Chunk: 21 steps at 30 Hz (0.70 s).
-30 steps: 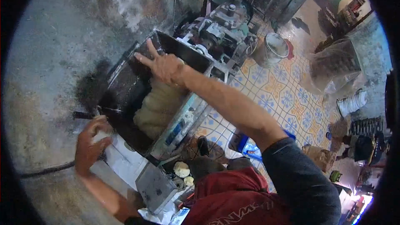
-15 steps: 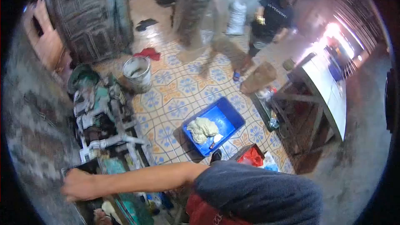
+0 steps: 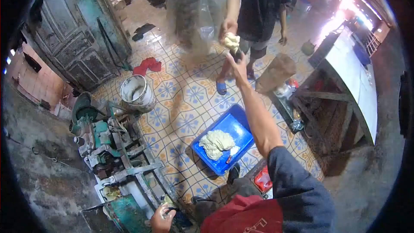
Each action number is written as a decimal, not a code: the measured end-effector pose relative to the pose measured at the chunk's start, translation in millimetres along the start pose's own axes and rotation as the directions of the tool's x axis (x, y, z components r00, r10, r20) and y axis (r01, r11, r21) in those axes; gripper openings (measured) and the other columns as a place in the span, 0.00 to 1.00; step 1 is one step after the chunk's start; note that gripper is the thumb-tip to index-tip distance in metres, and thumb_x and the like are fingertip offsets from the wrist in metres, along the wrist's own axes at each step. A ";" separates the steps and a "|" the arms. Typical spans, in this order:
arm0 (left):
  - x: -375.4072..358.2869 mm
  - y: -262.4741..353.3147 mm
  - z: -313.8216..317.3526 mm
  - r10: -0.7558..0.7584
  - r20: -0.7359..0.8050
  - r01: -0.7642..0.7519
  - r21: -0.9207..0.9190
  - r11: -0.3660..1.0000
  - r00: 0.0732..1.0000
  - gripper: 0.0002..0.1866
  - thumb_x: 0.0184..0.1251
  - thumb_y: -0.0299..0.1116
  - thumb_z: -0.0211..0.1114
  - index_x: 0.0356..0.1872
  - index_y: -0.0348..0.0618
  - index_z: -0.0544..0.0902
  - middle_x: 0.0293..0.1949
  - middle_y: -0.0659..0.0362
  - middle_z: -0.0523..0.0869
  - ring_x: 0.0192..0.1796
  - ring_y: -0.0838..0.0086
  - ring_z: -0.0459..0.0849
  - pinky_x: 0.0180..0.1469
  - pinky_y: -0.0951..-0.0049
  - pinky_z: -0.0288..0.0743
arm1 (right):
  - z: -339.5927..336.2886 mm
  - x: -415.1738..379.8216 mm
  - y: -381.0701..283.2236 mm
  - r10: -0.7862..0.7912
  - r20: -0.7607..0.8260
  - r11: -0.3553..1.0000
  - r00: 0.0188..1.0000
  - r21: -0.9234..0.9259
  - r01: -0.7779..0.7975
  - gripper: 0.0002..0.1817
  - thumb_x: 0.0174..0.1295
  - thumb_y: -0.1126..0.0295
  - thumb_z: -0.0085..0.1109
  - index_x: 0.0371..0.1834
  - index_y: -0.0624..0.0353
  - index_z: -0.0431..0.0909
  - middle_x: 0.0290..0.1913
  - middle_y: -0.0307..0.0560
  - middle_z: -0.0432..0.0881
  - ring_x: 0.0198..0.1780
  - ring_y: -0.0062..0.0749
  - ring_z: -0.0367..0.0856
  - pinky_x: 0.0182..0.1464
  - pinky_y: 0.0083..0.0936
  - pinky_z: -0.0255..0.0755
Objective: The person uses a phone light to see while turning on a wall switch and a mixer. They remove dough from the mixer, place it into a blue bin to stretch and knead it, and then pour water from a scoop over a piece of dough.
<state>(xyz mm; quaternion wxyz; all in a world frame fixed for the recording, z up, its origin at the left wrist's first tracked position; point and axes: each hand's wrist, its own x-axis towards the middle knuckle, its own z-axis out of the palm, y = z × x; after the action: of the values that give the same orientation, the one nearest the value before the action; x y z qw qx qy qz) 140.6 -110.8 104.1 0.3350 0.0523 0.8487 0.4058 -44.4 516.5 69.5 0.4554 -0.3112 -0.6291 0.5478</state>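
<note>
My right hand (image 3: pixel 238 64) reaches forward, thumb and fingers apart, just below a pale dough lump (image 3: pixel 232 41). A co-worker's hand (image 3: pixel 227 28) holds that lump from above; a small dark patch between it and my fingers is unclear. Low in the view, my left hand (image 3: pixel 161 219) is curled beside the green metal part of a machine (image 3: pixel 129 209); what lies at its fingertips is too small to name. A larger mass of dough (image 3: pixel 217 143) rests in a blue tray (image 3: pixel 205 164) on the floor, with a small red-and-white item (image 3: pixel 229 159) beside it.
The co-worker in a dark shirt (image 3: pixel 258 13) stands ahead. A white bucket (image 3: pixel 137 94) and red cloth (image 3: pixel 147 66) lie left of centre. A white-topped table (image 3: pixel 351 77) stands right, a brown sack (image 3: pixel 276 72) beside it. My shoe (image 3: pixel 233 172) is near the tray.
My right arm has swung from the machine at the left to straight ahead. The co-worker has come closer, holding out dough. My left hand has come into view.
</note>
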 end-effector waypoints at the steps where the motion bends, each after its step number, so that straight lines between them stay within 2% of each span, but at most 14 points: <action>1: 10.5 15.9 12.3 -0.023 0.041 0.020 0.070 0.997 0.999 0.24 0.67 0.35 0.62 0.63 0.45 0.73 0.56 0.49 0.79 0.53 0.69 0.82 0.55 0.70 0.74 | 6.2 16.2 2.0 -0.029 0.089 0.997 0.996 0.071 0.023 0.51 0.49 0.54 0.72 0.70 0.67 0.52 0.61 0.58 0.69 0.59 0.39 0.72 0.58 0.29 0.68; 2: 19.4 35.0 24.6 -0.093 0.043 0.090 0.071 0.993 0.995 0.25 0.64 0.33 0.63 0.62 0.41 0.73 0.57 0.48 0.78 0.55 0.66 0.80 0.56 0.68 0.73 | 10.2 26.9 4.7 -0.061 0.173 0.989 0.983 0.142 0.037 0.52 0.48 0.57 0.73 0.72 0.65 0.49 0.60 0.57 0.70 0.59 0.38 0.71 0.58 0.28 0.68; 3: 27.5 62.5 36.4 -0.165 0.046 0.161 0.075 0.984 0.985 0.26 0.61 0.31 0.64 0.61 0.38 0.73 0.57 0.47 0.78 0.58 0.63 0.78 0.58 0.66 0.71 | 8.6 18.1 -21.7 0.100 0.347 0.965 0.932 0.195 -0.176 0.54 0.47 0.63 0.73 0.74 0.61 0.46 0.59 0.53 0.71 0.59 0.35 0.72 0.58 0.25 0.68; 4: 31.9 81.0 45.9 -0.240 0.053 0.235 0.080 0.969 0.969 0.27 0.58 0.29 0.65 0.61 0.34 0.73 0.58 0.46 0.78 0.61 0.59 0.77 0.60 0.64 0.70 | 15.5 18.6 -14.7 -0.125 0.413 0.937 0.902 0.348 -0.029 0.54 0.48 0.66 0.73 0.74 0.61 0.45 0.57 0.51 0.73 0.57 0.33 0.74 0.56 0.25 0.70; 6: 39.4 90.5 62.6 -0.219 0.020 0.215 0.113 0.970 0.976 0.29 0.57 0.38 0.69 0.58 0.36 0.75 0.54 0.46 0.82 0.58 0.58 0.79 0.58 0.63 0.71 | 17.6 4.9 -16.9 -0.249 0.336 0.964 0.908 0.174 0.200 0.53 0.48 0.71 0.72 0.74 0.62 0.45 0.55 0.49 0.73 0.56 0.32 0.75 0.56 0.25 0.71; 8: 47.2 102.5 73.4 -0.229 0.047 0.220 0.143 0.965 0.972 0.29 0.57 0.39 0.69 0.58 0.37 0.76 0.53 0.46 0.82 0.58 0.59 0.80 0.57 0.64 0.71 | 19.0 -14.6 -19.7 -0.317 0.132 0.918 0.939 0.291 0.269 0.54 0.46 0.73 0.71 0.74 0.63 0.44 0.57 0.50 0.72 0.56 0.33 0.75 0.57 0.26 0.70; 9: 50.2 79.8 75.1 -0.111 0.087 0.106 0.058 0.993 0.990 0.29 0.55 0.41 0.71 0.57 0.36 0.76 0.51 0.48 0.83 0.55 0.60 0.81 0.56 0.64 0.72 | 14.0 -18.0 -15.4 -0.345 0.137 0.925 0.929 0.216 0.312 0.52 0.44 0.76 0.71 0.73 0.59 0.50 0.58 0.50 0.71 0.56 0.36 0.76 0.58 0.28 0.70; 10: 53.9 74.9 77.7 -0.124 0.062 0.117 0.098 0.988 0.990 0.29 0.55 0.41 0.71 0.57 0.36 0.76 0.50 0.48 0.83 0.54 0.59 0.81 0.55 0.64 0.72 | 3.4 -21.9 -22.6 -0.446 0.179 0.894 0.877 0.036 0.447 0.42 0.44 0.78 0.69 0.67 0.56 0.63 0.56 0.50 0.74 0.55 0.37 0.76 0.56 0.28 0.71; 12: 59.8 78.3 84.1 -0.156 0.022 0.150 0.179 0.972 0.988 0.29 0.55 0.42 0.71 0.56 0.37 0.77 0.47 0.47 0.84 0.51 0.58 0.82 0.53 0.65 0.73 | -23.9 -27.1 -16.2 -0.454 0.213 0.885 0.865 -0.003 0.465 0.32 0.44 0.79 0.68 0.58 0.56 0.73 0.51 0.49 0.77 0.53 0.38 0.78 0.54 0.29 0.72; 14: 68.7 103.2 96.1 -0.238 -0.016 0.237 0.174 0.956 0.971 0.28 0.56 0.42 0.71 0.55 0.38 0.78 0.45 0.47 0.84 0.50 0.57 0.82 0.51 0.64 0.73 | -53.9 -42.0 -14.2 -0.199 0.213 0.980 0.957 0.022 0.199 0.27 0.49 0.74 0.71 0.54 0.59 0.74 0.44 0.46 0.81 0.44 0.31 0.81 0.47 0.24 0.74; 16: 79.3 104.0 109.8 -0.270 -0.008 0.265 0.221 0.939 0.963 0.27 0.56 0.43 0.70 0.55 0.40 0.78 0.45 0.46 0.84 0.49 0.57 0.82 0.51 0.63 0.73 | -92.5 -56.0 9.8 -0.100 0.153 0.990 0.983 -0.079 0.113 0.29 0.51 0.72 0.71 0.57 0.60 0.72 0.44 0.46 0.81 0.43 0.28 0.80 0.46 0.22 0.74; 19: 104.4 73.1 134.2 -0.262 0.066 0.226 0.339 0.914 0.963 0.26 0.57 0.44 0.70 0.54 0.40 0.79 0.47 0.45 0.84 0.51 0.57 0.83 0.53 0.63 0.73 | -147.1 -73.2 55.3 0.077 0.229 0.963 0.970 -0.270 -0.013 0.34 0.50 0.69 0.72 0.61 0.60 0.68 0.45 0.49 0.80 0.44 0.29 0.80 0.46 0.23 0.74; 20: 111.1 65.4 144.8 -0.247 0.082 0.208 0.328 0.922 0.965 0.27 0.57 0.44 0.70 0.54 0.39 0.79 0.48 0.45 0.83 0.52 0.57 0.82 0.53 0.63 0.73 | -162.2 -78.4 72.5 0.280 0.234 0.945 0.931 -0.237 -0.225 0.36 0.51 0.67 0.70 0.64 0.60 0.65 0.49 0.51 0.79 0.47 0.31 0.79 0.48 0.24 0.74; 21: 118.0 57.8 157.3 -0.236 0.096 0.195 0.318 0.928 0.967 0.27 0.57 0.45 0.70 0.54 0.39 0.79 0.48 0.45 0.83 0.52 0.57 0.82 0.54 0.63 0.73 | -177.0 -82.5 104.3 0.268 0.221 0.940 0.938 -0.271 -0.205 0.36 0.52 0.67 0.67 0.65 0.60 0.64 0.51 0.52 0.77 0.49 0.33 0.78 0.50 0.25 0.74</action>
<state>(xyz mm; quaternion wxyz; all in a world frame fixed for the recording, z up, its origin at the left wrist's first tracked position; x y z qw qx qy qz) 135.2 73.1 13.6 0.4208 0.0366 0.8778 0.2260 138.5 536.4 -53.7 0.2592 -0.3658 -0.7024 0.5528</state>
